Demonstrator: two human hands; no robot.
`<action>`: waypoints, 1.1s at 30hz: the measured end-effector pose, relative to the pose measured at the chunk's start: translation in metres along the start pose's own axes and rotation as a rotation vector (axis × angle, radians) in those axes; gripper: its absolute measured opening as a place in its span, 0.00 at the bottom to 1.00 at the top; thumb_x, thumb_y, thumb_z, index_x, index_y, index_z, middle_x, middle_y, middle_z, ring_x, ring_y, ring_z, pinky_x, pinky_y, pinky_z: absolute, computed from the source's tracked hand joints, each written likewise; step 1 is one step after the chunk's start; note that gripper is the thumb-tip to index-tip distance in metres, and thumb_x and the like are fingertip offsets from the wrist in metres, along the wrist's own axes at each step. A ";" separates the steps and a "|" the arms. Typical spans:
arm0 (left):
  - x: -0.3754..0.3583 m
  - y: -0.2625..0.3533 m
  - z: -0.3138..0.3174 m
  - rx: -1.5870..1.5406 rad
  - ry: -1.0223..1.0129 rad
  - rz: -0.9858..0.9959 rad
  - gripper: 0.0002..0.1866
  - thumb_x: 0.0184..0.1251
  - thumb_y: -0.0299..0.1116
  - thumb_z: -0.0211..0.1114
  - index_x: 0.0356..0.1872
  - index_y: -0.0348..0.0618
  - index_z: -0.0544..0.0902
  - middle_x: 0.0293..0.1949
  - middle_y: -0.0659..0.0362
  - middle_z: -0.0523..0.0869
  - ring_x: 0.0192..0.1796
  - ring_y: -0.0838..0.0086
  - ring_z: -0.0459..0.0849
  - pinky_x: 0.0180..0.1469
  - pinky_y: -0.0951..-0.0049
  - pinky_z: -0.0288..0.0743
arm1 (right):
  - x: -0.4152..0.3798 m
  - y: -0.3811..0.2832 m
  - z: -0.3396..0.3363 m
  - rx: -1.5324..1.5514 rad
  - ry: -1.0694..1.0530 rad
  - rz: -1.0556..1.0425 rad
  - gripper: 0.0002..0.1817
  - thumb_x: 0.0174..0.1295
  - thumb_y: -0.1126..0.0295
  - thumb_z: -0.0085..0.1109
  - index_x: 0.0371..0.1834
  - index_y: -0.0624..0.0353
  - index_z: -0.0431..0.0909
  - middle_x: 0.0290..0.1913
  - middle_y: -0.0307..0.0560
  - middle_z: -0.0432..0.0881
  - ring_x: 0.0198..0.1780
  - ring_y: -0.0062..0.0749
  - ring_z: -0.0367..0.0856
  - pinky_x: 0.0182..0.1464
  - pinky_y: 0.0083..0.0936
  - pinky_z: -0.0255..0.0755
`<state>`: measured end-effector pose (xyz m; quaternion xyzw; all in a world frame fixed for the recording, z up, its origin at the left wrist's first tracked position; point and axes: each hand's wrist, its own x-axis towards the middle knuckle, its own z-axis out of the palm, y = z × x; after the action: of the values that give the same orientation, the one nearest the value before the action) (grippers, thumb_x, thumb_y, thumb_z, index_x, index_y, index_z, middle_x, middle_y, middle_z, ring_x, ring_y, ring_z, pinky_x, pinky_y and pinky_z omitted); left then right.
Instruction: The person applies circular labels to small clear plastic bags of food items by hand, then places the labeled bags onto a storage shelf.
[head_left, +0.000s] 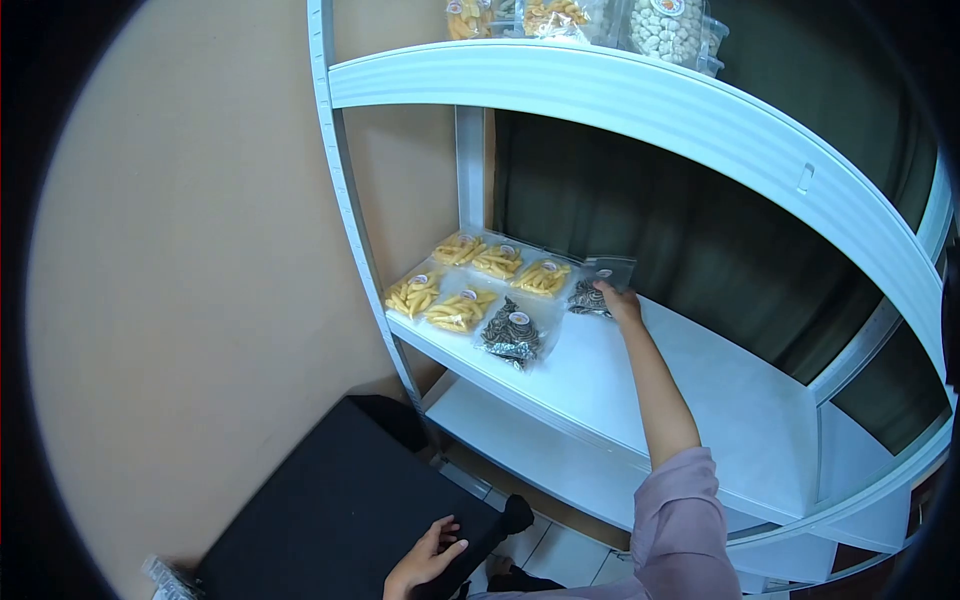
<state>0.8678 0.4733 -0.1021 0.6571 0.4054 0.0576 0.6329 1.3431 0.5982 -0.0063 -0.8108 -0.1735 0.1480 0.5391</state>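
My right hand reaches onto the white middle shelf and grips a clear bag of dark, round snack pieces by its right side; part of the bag is hidden behind the fingers. A second bag of dark snack pieces lies to the left, nearer the shelf's front edge. Several bags of yellow stick-shaped snacks lie in two rows at the shelf's left end. Low in the view, my left hand holds nothing, its fingers loosely apart over a black surface.
The white shelf stands against a dark curtain, with a metal post at its left. An upper shelf edge arches above my right arm, carrying bagged foods. A lower shelf board is beneath. A clear package lies at bottom left.
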 end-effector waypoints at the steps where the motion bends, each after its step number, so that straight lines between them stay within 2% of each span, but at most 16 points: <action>1: -0.001 0.000 -0.001 0.009 0.005 -0.003 0.33 0.61 0.41 0.57 0.61 0.32 0.55 0.56 0.47 0.68 0.54 0.68 0.72 0.58 0.69 0.63 | 0.001 -0.001 -0.002 -0.261 0.004 -0.082 0.40 0.42 0.45 0.59 0.54 0.64 0.66 0.49 0.56 0.73 0.48 0.44 0.74 0.43 0.34 0.73; 2: -0.002 -0.002 -0.003 0.014 0.006 -0.009 0.33 0.61 0.41 0.57 0.61 0.32 0.55 0.56 0.47 0.68 0.54 0.68 0.72 0.58 0.69 0.63 | 0.002 -0.001 -0.003 -0.522 0.007 -0.162 0.41 0.42 0.41 0.56 0.55 0.63 0.67 0.53 0.57 0.71 0.54 0.46 0.71 0.53 0.35 0.68; 3: -0.003 -0.005 -0.005 -0.001 0.026 -0.004 0.33 0.61 0.43 0.58 0.61 0.33 0.56 0.55 0.46 0.69 0.54 0.67 0.72 0.57 0.68 0.64 | 0.004 0.001 -0.005 -0.519 0.005 -0.157 0.41 0.42 0.41 0.56 0.55 0.63 0.67 0.53 0.57 0.71 0.54 0.46 0.71 0.53 0.35 0.68; 5: -0.004 -0.011 -0.008 -0.020 0.045 -0.001 0.34 0.60 0.44 0.58 0.60 0.33 0.57 0.55 0.46 0.69 0.54 0.65 0.71 0.56 0.67 0.66 | 0.007 0.001 -0.007 -0.412 -0.219 -0.130 0.44 0.43 0.36 0.50 0.58 0.58 0.66 0.60 0.56 0.64 0.63 0.47 0.59 0.63 0.36 0.52; 6: -0.005 -0.015 -0.010 -0.034 0.061 0.004 0.34 0.60 0.43 0.58 0.60 0.33 0.57 0.54 0.46 0.69 0.54 0.65 0.72 0.56 0.68 0.66 | 0.009 0.000 -0.004 -0.414 -0.221 -0.131 0.44 0.43 0.36 0.50 0.58 0.58 0.66 0.60 0.56 0.64 0.63 0.47 0.59 0.63 0.36 0.52; 8: -0.008 -0.019 -0.012 -0.053 0.080 0.005 0.33 0.60 0.42 0.59 0.60 0.33 0.57 0.54 0.46 0.70 0.54 0.66 0.72 0.55 0.68 0.66 | 0.011 -0.001 0.003 -0.445 -0.185 0.060 0.44 0.43 0.35 0.49 0.59 0.57 0.65 0.63 0.55 0.59 0.65 0.49 0.54 0.63 0.35 0.53; 12: -0.015 -0.023 -0.019 -0.071 0.124 0.027 0.32 0.60 0.40 0.59 0.60 0.33 0.57 0.54 0.47 0.70 0.53 0.66 0.72 0.55 0.68 0.66 | -0.005 -0.006 0.002 -0.417 -0.162 -0.019 0.49 0.42 0.34 0.48 0.60 0.63 0.61 0.64 0.60 0.56 0.65 0.54 0.53 0.64 0.35 0.51; 14: -0.020 -0.027 -0.021 -0.096 0.144 0.029 0.33 0.60 0.40 0.59 0.60 0.33 0.57 0.54 0.47 0.70 0.53 0.66 0.72 0.55 0.68 0.66 | 0.004 0.008 0.010 -0.386 0.139 -0.071 0.50 0.43 0.33 0.48 0.59 0.67 0.60 0.61 0.65 0.58 0.64 0.56 0.54 0.63 0.35 0.53; 16: -0.028 -0.028 -0.026 -0.094 0.171 0.048 0.32 0.60 0.40 0.59 0.60 0.33 0.58 0.54 0.47 0.70 0.53 0.67 0.72 0.55 0.68 0.66 | -0.030 -0.008 -0.001 -0.317 0.336 -0.218 0.44 0.45 0.40 0.55 0.57 0.66 0.62 0.56 0.65 0.62 0.60 0.54 0.58 0.60 0.38 0.56; 18: -0.039 -0.033 -0.029 -0.120 0.201 0.060 0.32 0.60 0.40 0.59 0.60 0.33 0.58 0.54 0.47 0.70 0.53 0.67 0.72 0.55 0.68 0.66 | -0.039 -0.004 0.001 -0.198 0.536 -0.657 0.33 0.48 0.53 0.59 0.52 0.65 0.65 0.51 0.61 0.66 0.56 0.52 0.62 0.57 0.39 0.58; 20: -0.055 -0.040 -0.034 -0.162 0.267 0.055 0.32 0.60 0.40 0.59 0.60 0.33 0.58 0.54 0.47 0.71 0.53 0.67 0.72 0.55 0.68 0.66 | -0.085 -0.025 0.002 -0.091 0.522 -0.932 0.24 0.50 0.65 0.59 0.50 0.64 0.67 0.50 0.58 0.67 0.54 0.49 0.64 0.56 0.38 0.57; 24: -0.095 -0.049 -0.046 -0.192 0.375 0.136 0.29 0.60 0.40 0.59 0.59 0.36 0.61 0.53 0.50 0.72 0.52 0.69 0.73 0.54 0.69 0.67 | -0.216 -0.055 0.023 -0.057 0.335 -1.198 0.14 0.53 0.76 0.53 0.44 0.64 0.71 0.47 0.53 0.68 0.53 0.44 0.65 0.56 0.34 0.57; 26: -0.124 -0.059 -0.053 -0.216 0.476 0.147 0.28 0.60 0.39 0.59 0.58 0.38 0.63 0.52 0.51 0.73 0.51 0.70 0.73 0.53 0.70 0.67 | -0.261 -0.037 0.046 -0.076 0.161 -1.336 0.13 0.52 0.78 0.52 0.42 0.64 0.72 0.46 0.53 0.69 0.51 0.44 0.67 0.54 0.33 0.60; 28: -0.155 -0.074 -0.060 -0.177 0.642 0.166 0.24 0.60 0.34 0.59 0.56 0.39 0.65 0.51 0.54 0.73 0.50 0.72 0.73 0.51 0.73 0.66 | -0.310 -0.011 0.081 -0.055 -0.103 -1.364 0.12 0.50 0.80 0.53 0.40 0.64 0.72 0.45 0.53 0.69 0.48 0.44 0.69 0.51 0.33 0.63; 30: -0.193 -0.099 -0.073 -0.055 0.901 0.183 0.24 0.55 0.34 0.62 0.54 0.43 0.68 0.49 0.56 0.72 0.49 0.72 0.71 0.51 0.71 0.65 | -0.361 0.014 0.109 -0.113 -0.395 -1.337 0.12 0.47 0.81 0.55 0.38 0.63 0.73 0.44 0.54 0.69 0.46 0.45 0.70 0.50 0.34 0.65; 33: -0.263 -0.143 -0.097 0.076 1.425 0.039 0.28 0.49 0.32 0.65 0.53 0.38 0.66 0.50 0.51 0.69 0.51 0.63 0.69 0.54 0.66 0.63 | -0.444 0.045 0.143 -0.075 -0.651 -1.261 0.11 0.45 0.80 0.56 0.34 0.61 0.74 0.44 0.53 0.69 0.47 0.45 0.70 0.49 0.34 0.66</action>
<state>0.5696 0.3716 -0.0939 0.4885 0.7102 0.4701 0.1898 0.8892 0.5038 -0.0779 -0.4883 -0.7670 0.0366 0.4146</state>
